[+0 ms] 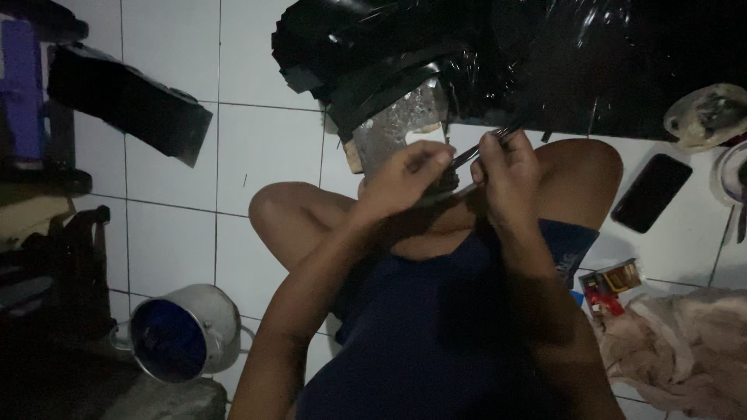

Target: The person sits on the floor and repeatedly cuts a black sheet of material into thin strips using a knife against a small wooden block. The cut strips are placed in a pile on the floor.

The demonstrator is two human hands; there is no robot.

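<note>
One pot (185, 333), one phone (651, 192)

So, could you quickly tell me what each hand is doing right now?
Left hand: closed on a small dark piece.
Right hand: closed on a thin dark tool.

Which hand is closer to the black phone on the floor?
The right hand. It is up between the knees, with the black phone off to its right; the left hand is farther left.

A pot (187, 330) lies left of the knees, a phone (650, 192) right.
</note>
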